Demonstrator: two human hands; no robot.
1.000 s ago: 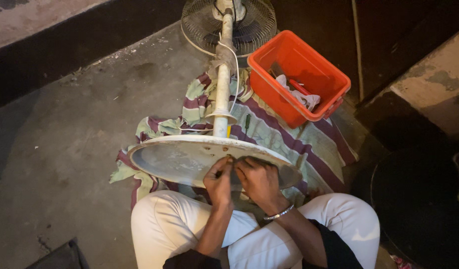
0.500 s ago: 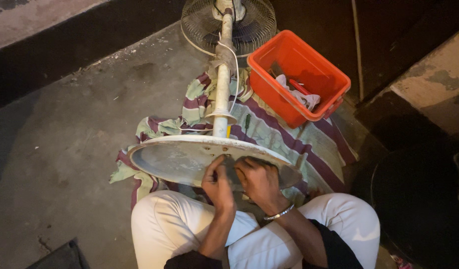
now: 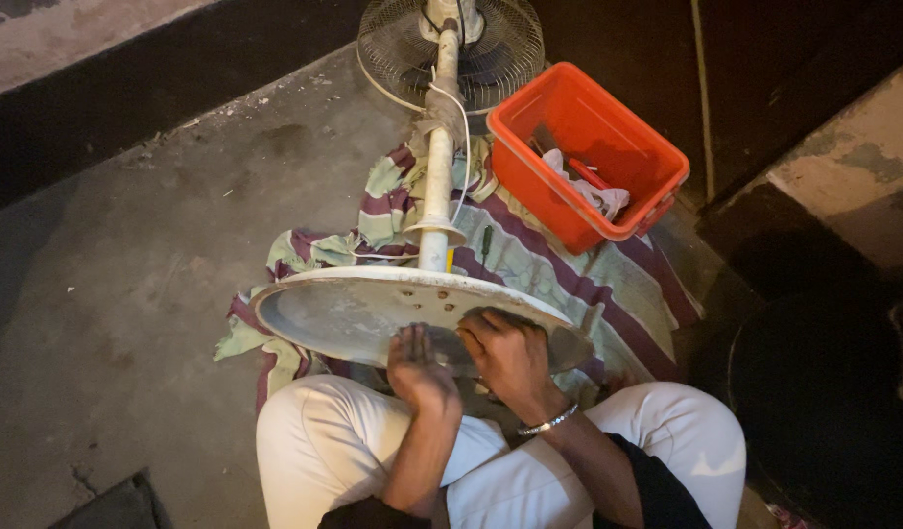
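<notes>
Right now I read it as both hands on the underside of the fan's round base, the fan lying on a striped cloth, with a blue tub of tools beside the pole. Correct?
Not quite: the tub is orange-red, not blue, as the head view shows. The rest holds: left hand and right hand are on the round base, the fan lies on the striped cloth, and the tub sits beside the pole.

Only the hands have shifted on the underside of the round fan base (image 3: 373, 313). The left hand (image 3: 419, 364), which a second ago lay curled against the right hand (image 3: 510, 355) at the base's near edge, has drawn slightly apart from it and opened, its fingers (image 3: 410, 340) now stretched flat upward against the base.
</notes>
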